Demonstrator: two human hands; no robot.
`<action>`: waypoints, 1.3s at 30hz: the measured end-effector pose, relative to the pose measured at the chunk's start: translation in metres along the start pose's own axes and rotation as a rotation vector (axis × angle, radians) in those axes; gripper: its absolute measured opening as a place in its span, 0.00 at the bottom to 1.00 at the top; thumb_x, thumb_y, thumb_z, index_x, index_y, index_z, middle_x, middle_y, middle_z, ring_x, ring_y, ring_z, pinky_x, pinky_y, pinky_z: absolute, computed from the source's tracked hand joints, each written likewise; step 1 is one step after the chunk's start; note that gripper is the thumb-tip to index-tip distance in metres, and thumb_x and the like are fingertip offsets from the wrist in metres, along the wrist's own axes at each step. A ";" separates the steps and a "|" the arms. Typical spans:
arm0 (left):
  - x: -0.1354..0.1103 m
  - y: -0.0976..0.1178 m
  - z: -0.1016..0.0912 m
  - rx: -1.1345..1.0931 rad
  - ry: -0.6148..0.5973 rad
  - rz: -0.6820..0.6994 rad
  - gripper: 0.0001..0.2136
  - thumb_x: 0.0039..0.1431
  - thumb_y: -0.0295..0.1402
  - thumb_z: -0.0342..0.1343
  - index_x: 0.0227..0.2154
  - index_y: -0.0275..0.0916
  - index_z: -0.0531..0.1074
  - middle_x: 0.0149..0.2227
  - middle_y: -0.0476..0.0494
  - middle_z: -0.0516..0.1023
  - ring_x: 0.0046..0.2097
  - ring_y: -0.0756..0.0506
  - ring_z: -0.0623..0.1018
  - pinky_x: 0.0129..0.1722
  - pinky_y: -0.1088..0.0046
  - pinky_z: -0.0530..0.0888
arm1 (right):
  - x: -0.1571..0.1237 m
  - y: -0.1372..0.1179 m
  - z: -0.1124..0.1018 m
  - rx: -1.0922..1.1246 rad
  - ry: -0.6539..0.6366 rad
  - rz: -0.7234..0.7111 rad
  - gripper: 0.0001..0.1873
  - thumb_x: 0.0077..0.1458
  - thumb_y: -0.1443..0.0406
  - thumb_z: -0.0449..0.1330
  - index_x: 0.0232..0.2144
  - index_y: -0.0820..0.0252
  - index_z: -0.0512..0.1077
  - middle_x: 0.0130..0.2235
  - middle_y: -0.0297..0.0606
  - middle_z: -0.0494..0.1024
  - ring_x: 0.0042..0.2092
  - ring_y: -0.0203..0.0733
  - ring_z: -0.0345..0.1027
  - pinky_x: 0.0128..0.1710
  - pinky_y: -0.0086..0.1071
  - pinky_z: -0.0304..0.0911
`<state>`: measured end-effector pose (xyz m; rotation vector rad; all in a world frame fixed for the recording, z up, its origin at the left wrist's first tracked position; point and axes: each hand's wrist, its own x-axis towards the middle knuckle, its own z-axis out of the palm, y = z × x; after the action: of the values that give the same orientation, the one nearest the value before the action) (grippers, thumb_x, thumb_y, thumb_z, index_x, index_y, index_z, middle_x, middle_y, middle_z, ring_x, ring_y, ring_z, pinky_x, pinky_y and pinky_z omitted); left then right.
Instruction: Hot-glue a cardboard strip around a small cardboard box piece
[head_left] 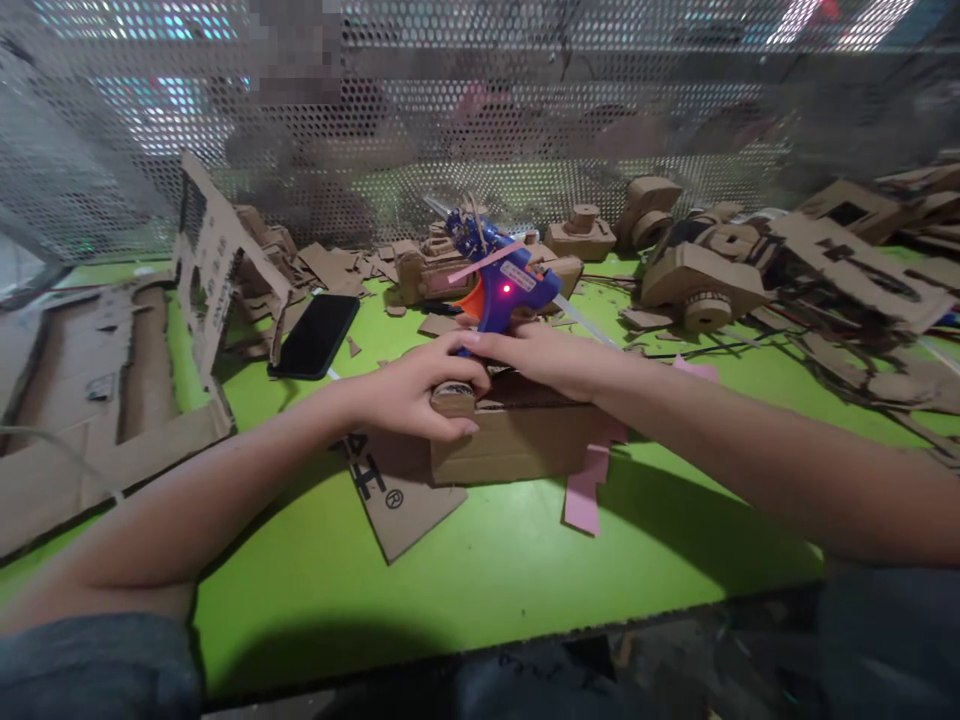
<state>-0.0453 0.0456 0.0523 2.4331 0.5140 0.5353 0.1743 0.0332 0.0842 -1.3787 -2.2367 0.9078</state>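
Note:
Close to the middle of the table, my left hand is closed around a small rounded cardboard piece at the left end of a cardboard box. The thumb lies along the near side, with fingers over the top. My right hand rests above the box, its fingers meeting my left hand. It appears wrapped around the handle of a blue hot glue gun with an orange trigger and a lit red light. The gun's nozzle end tilts up and away to the left; some fingers are hidden.
A phone lies left of my hands, near a standing cardboard panel. Printed cardboard and a pink paper strip lie by the box. Cardboard models crowd the back right, before a perforated metal screen.

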 end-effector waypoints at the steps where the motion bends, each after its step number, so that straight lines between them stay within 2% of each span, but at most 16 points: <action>1: 0.000 0.000 0.000 -0.005 -0.001 0.004 0.12 0.56 0.43 0.66 0.37 0.41 0.75 0.49 0.37 0.72 0.54 0.36 0.72 0.64 0.52 0.74 | 0.004 0.000 0.004 0.153 -0.018 0.041 0.20 0.72 0.47 0.58 0.47 0.52 0.83 0.53 0.43 0.88 0.47 0.49 0.84 0.44 0.39 0.79; 4: 0.000 0.003 -0.001 -0.003 -0.005 -0.009 0.11 0.56 0.42 0.66 0.36 0.41 0.75 0.49 0.38 0.72 0.56 0.35 0.71 0.66 0.51 0.72 | 0.009 -0.002 0.012 0.584 -0.051 0.115 0.09 0.68 0.58 0.62 0.45 0.53 0.81 0.54 0.43 0.88 0.50 0.46 0.84 0.50 0.39 0.80; 6: 0.001 0.004 -0.002 -0.005 -0.006 -0.017 0.11 0.56 0.41 0.66 0.37 0.42 0.76 0.48 0.39 0.70 0.56 0.35 0.70 0.66 0.51 0.72 | 0.009 -0.006 0.010 0.708 0.060 0.102 0.05 0.66 0.65 0.62 0.41 0.55 0.79 0.52 0.42 0.88 0.51 0.44 0.83 0.53 0.37 0.79; 8: 0.001 0.005 -0.002 -0.015 0.000 -0.013 0.11 0.56 0.42 0.66 0.36 0.42 0.75 0.48 0.39 0.69 0.56 0.36 0.70 0.66 0.53 0.72 | 0.008 -0.008 0.001 0.785 0.201 0.090 0.07 0.64 0.71 0.60 0.39 0.56 0.77 0.50 0.41 0.87 0.52 0.41 0.82 0.57 0.35 0.76; 10: 0.001 0.006 -0.002 -0.030 -0.004 -0.004 0.12 0.56 0.43 0.67 0.35 0.41 0.74 0.47 0.40 0.69 0.53 0.38 0.71 0.63 0.55 0.73 | 0.004 -0.007 -0.017 0.816 0.287 0.109 0.10 0.64 0.76 0.57 0.38 0.57 0.75 0.43 0.38 0.87 0.48 0.39 0.82 0.56 0.36 0.75; 12: 0.002 0.005 -0.002 -0.037 -0.021 -0.003 0.12 0.57 0.43 0.66 0.35 0.41 0.73 0.45 0.41 0.71 0.49 0.40 0.73 0.58 0.59 0.74 | 0.001 -0.001 -0.039 0.733 0.327 0.130 0.12 0.66 0.78 0.55 0.37 0.59 0.73 0.33 0.33 0.82 0.37 0.36 0.79 0.49 0.36 0.75; 14: 0.002 0.004 -0.001 -0.035 -0.032 0.004 0.11 0.58 0.42 0.65 0.35 0.41 0.72 0.43 0.43 0.73 0.46 0.41 0.74 0.53 0.61 0.74 | -0.003 0.009 -0.061 0.487 0.342 0.158 0.11 0.67 0.77 0.56 0.35 0.60 0.73 0.27 0.30 0.78 0.30 0.33 0.73 0.40 0.35 0.70; 17: 0.003 0.002 0.001 -0.038 -0.007 0.042 0.10 0.59 0.41 0.64 0.34 0.41 0.71 0.41 0.43 0.75 0.45 0.41 0.75 0.52 0.63 0.72 | -0.011 0.032 -0.085 -0.032 0.421 0.316 0.05 0.63 0.70 0.65 0.33 0.62 0.75 0.27 0.34 0.80 0.28 0.31 0.68 0.35 0.37 0.63; 19: 0.003 0.002 0.003 -0.036 0.012 0.061 0.10 0.60 0.41 0.63 0.33 0.42 0.70 0.39 0.43 0.76 0.45 0.41 0.75 0.51 0.63 0.72 | -0.016 0.051 -0.096 -0.281 0.404 0.434 0.09 0.62 0.62 0.68 0.33 0.61 0.76 0.27 0.35 0.80 0.26 0.32 0.66 0.32 0.38 0.59; 21: 0.004 0.003 0.003 -0.026 0.023 0.065 0.10 0.60 0.41 0.62 0.33 0.42 0.70 0.39 0.43 0.77 0.45 0.41 0.75 0.50 0.63 0.72 | -0.021 0.076 -0.105 -0.442 0.373 0.456 0.09 0.59 0.63 0.71 0.31 0.59 0.76 0.23 0.34 0.77 0.25 0.33 0.64 0.29 0.37 0.56; 22: 0.004 0.003 0.004 -0.021 0.025 0.064 0.10 0.61 0.41 0.62 0.33 0.42 0.70 0.39 0.43 0.77 0.45 0.41 0.75 0.50 0.63 0.72 | -0.023 0.090 -0.109 -0.512 0.375 0.383 0.08 0.58 0.64 0.71 0.30 0.57 0.76 0.22 0.33 0.75 0.24 0.33 0.63 0.27 0.36 0.54; 25: 0.003 0.005 0.003 -0.017 0.030 0.065 0.10 0.62 0.42 0.62 0.33 0.42 0.70 0.38 0.43 0.76 0.45 0.41 0.76 0.50 0.63 0.72 | -0.025 0.135 -0.122 -0.538 0.198 0.082 0.05 0.53 0.63 0.73 0.33 0.51 0.80 0.21 0.31 0.76 0.21 0.32 0.64 0.21 0.32 0.52; 26: 0.003 0.005 0.003 -0.016 0.032 0.065 0.10 0.62 0.42 0.62 0.33 0.42 0.70 0.38 0.43 0.76 0.45 0.41 0.76 0.50 0.63 0.72 | -0.025 0.149 -0.127 -0.541 0.167 0.060 0.05 0.52 0.64 0.73 0.33 0.51 0.81 0.22 0.31 0.78 0.22 0.33 0.68 0.22 0.30 0.56; 28: 0.003 0.006 0.002 -0.013 0.034 0.059 0.10 0.63 0.42 0.61 0.33 0.42 0.70 0.38 0.43 0.77 0.45 0.41 0.76 0.50 0.63 0.73 | -0.023 0.172 -0.133 -0.564 0.151 0.055 0.07 0.49 0.66 0.74 0.34 0.53 0.84 0.27 0.36 0.82 0.24 0.35 0.70 0.25 0.30 0.60; 32: 0.002 0.007 0.004 -0.008 0.049 0.054 0.10 0.63 0.43 0.61 0.32 0.43 0.71 0.39 0.42 0.78 0.45 0.40 0.76 0.49 0.62 0.73 | -0.021 0.202 -0.137 -0.596 0.187 0.144 0.08 0.43 0.74 0.73 0.29 0.60 0.84 0.29 0.45 0.85 0.24 0.37 0.68 0.26 0.33 0.59; 39: -0.004 0.004 0.014 -0.003 0.192 0.077 0.09 0.60 0.40 0.63 0.31 0.43 0.72 0.39 0.42 0.79 0.43 0.41 0.77 0.48 0.62 0.75 | -0.021 0.222 -0.143 -0.532 0.185 0.155 0.08 0.41 0.71 0.76 0.29 0.58 0.86 0.29 0.41 0.83 0.27 0.35 0.67 0.29 0.34 0.60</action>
<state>-0.0415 0.0342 0.0434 2.4194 0.4991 0.8074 0.4156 0.1328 0.0369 -1.7945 -2.3416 0.2058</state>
